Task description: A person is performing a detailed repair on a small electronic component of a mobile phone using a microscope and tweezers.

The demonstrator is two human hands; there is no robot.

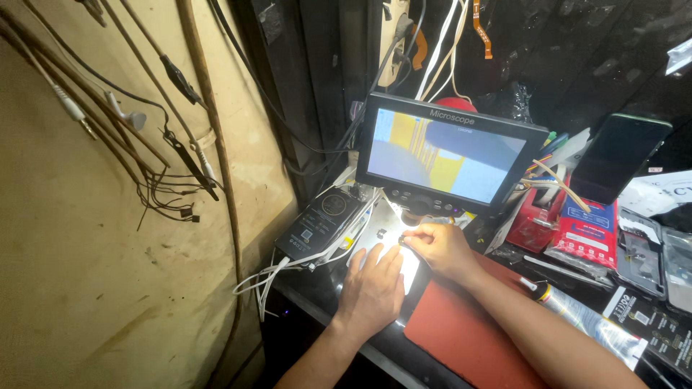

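My left hand [373, 282] lies flat, fingers together, on the brightly lit stage [375, 241] under a digital microscope. My right hand [438, 245] reaches in from the right and pinches a small dark part [402, 240] between thumb and fingertips, just above the left fingertips. The microscope's screen [447, 153] stands right behind both hands and shows blurred yellow, blue and grey shapes. What sits under the left palm is hidden by glare.
A red mat [461, 331] lies under my right forearm. A dark box-shaped device [321, 222] with white cables leans at the left. Red packets [587, 234], a tube [577, 310], phone parts and a propped dark phone [620, 155] crowd the right. Wires hang on the left wall.
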